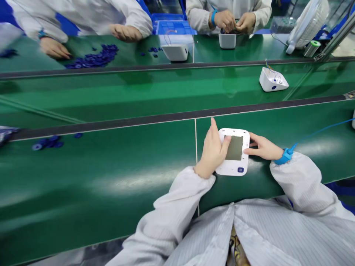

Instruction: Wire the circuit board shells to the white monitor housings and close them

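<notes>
A white blood pressure monitor housing, rounded at the corners, faces up with a grey display and a dark blue button at its lower right. My left hand holds its left side, thumb lying over the display and the other fingers stretched upward along the edge. At the right edge, my right hand grips the housing with the thumb on the front face and fingers against the side, partly hidden. A blue wrist strap with a blue cord circles my right wrist.
Beyond my green worktop runs a green conveyor belt carrying a white casing with wires. Blue parts lie at left. Across, two co-workers' hands are near more blue parts and white casings.
</notes>
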{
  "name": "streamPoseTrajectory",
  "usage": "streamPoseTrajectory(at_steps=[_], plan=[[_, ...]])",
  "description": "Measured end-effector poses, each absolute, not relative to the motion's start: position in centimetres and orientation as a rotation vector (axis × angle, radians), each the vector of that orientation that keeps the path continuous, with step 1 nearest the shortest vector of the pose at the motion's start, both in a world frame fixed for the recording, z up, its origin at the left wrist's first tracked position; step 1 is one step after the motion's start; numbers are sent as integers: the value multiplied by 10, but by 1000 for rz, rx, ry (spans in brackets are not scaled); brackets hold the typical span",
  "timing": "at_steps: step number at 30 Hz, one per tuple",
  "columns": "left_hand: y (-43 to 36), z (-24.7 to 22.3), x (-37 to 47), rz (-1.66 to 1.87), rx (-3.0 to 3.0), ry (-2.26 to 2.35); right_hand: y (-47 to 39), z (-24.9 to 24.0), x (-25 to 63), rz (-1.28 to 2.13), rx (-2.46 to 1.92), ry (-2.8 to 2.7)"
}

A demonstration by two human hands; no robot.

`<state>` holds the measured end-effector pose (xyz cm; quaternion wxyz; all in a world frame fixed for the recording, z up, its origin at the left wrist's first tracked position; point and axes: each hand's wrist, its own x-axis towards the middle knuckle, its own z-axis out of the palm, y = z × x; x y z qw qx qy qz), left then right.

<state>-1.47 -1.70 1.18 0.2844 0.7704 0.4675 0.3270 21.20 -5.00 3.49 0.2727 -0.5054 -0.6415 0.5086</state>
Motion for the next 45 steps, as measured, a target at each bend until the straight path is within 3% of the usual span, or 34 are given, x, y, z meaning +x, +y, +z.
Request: streamPoseTrajectory(at_steps=[4, 12, 18, 22, 29, 36, 40, 45], plan=[[17, 18, -10, 1008, 1869, 1235, -50, 33, 209, 1433, -1303, -1750], [5, 21, -2, 1044, 1827, 1277, -52, 34, 205, 1472, -1327, -1596], [-4, 21, 12, 1122, 1677, 1325, -38, 27, 169, 864, -1721, -1279], [-6, 19, 14, 1123, 1685, 1319, -32, 24, 164, 724, -1743, -1325], [31, 41, 24, 858, 2066, 1281, -35, 29, 180, 468, -1938, -1435], [-33, 35, 13, 427, 2413, 1140, -89, 75, 214, 349, -2250, -1973], [-36, 18, 2, 411, 2449, 994, -75, 94, 205, -117, -1793, -2453], [-23, 17, 1, 446, 2455, 946, -36, 85, 189, 43, -1138, -2967]])
